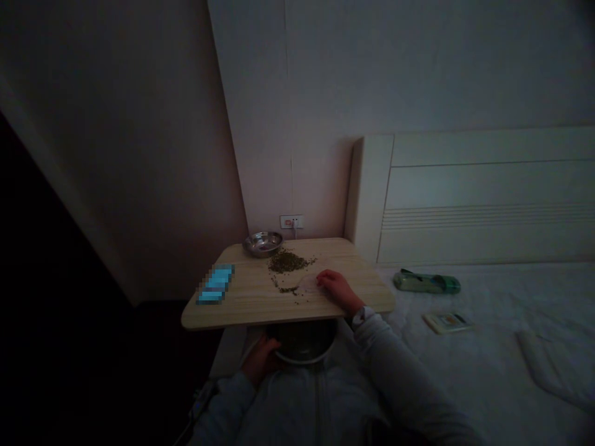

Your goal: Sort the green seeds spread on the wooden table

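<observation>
Currently in hand: sorting of small green bits heaped on the wooden table.

- Right hand: resting on the table beside the heap, fingers curled over a pale flat patch; grip cannot be told in the dim light.
- Left hand: below the table edge, closed on the rim of a metal pot.
- Steel bowl: at the table's far edge, just beyond the heap.

Judged step: sweeping bits toward the pot. Next move calls for a steady drag across the edge.
</observation>
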Available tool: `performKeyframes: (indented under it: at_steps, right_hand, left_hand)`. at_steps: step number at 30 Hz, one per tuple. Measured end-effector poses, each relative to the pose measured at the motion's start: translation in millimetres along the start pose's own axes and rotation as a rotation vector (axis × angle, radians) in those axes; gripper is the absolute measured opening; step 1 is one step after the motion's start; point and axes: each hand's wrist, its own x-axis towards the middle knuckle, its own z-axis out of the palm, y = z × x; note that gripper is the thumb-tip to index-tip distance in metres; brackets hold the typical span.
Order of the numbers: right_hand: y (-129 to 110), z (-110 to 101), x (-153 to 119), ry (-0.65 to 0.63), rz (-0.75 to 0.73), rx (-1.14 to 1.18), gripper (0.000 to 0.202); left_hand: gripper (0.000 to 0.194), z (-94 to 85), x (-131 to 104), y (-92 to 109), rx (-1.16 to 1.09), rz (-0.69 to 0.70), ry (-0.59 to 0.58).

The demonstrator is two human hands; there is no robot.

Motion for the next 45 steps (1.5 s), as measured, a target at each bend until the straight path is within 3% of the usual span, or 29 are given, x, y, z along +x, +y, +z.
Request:
performKeyframes:
  at_steps: [5,16,22,26,34,38,45]
  right_hand:
    - [0,-2,-3,-0.063,-0.003,-0.007,0.014]
    - [2,9,-12,-0.165,0.004,-0.121,0.013]
    - [3,18,-22,-0.193,-0.041,-0.200,0.014]
    - [5,23,-26,-0.258,-0.049,-0.185,0.017]
    - [-5,28,-35,-0.359,-0.016,-0.078,0.015]
    - [-9,24,-34,-0.288,-0.026,0.045,0.020]
    - [6,14,-20,0.098,0.063,0.504,0.019]
  left_hand:
    - [0.045,3.7,-4,4,-0.021,-0.018,-0.020]
    - [0.028,6.4,-6,6,0.019,-0.010,0.003]
    - [0.048,5.3,-11,8,0.013,0.006,0.002]
    - [0.053,2.0,-6,6,0.012,-0.003,0.010]
    - [0.044,3.2,-9,8,0.010,-0.020,0.023]
    - [0.047,1.2,-7,7,-0.003,-0.017,0.013]
    - [0.038,-2.2,-3,3,-0.029,-0.017,0.005]
